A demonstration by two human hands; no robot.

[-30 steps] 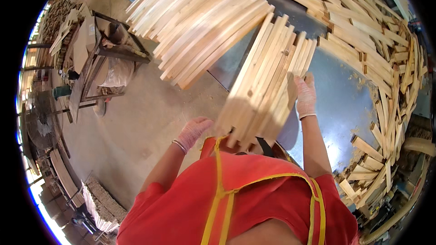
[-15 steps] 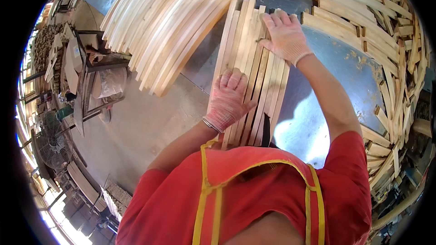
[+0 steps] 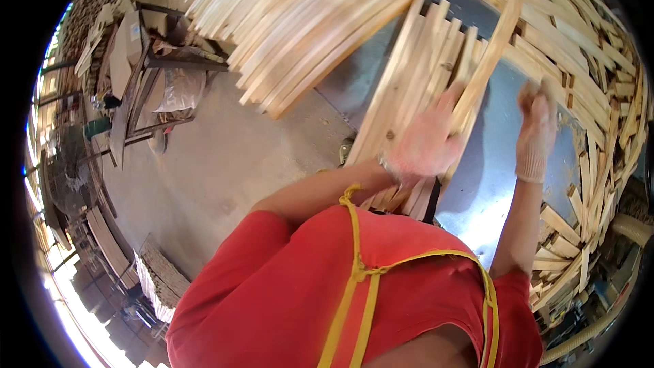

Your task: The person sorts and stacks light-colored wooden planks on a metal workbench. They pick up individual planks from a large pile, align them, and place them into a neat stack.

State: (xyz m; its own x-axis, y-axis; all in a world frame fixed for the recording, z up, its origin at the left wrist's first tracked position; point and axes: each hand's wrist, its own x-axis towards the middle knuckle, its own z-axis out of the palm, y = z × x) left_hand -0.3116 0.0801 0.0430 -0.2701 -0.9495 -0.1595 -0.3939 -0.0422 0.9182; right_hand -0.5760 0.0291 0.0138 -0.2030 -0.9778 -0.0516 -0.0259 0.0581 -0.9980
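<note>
left hand (image 3: 426, 143): gloved, blurred, fingers curled around the lower part of one slat (image 3: 485, 68); it seems to be gripping it, though the blur hides the fingertips.
slat: pale wood, long axis running from the left hand up and to the right, tilted across the bundle (image 3: 415, 88) beneath it, top end out over the heap (image 3: 599, 82).
bundle: a flat row of slats lying side by side on the grey table (image 3: 490, 184), long axes pointing up and slightly right, near ends just in front of the person's red shirt.
right hand (image 3: 535, 126): gloved, blurred, raised off the table to the right of the slat, apart from it; whether it holds anything cannot be told.
nearer hand: the left, already on the slat.
heap: loose slats piled along the table's right rim.
</note>
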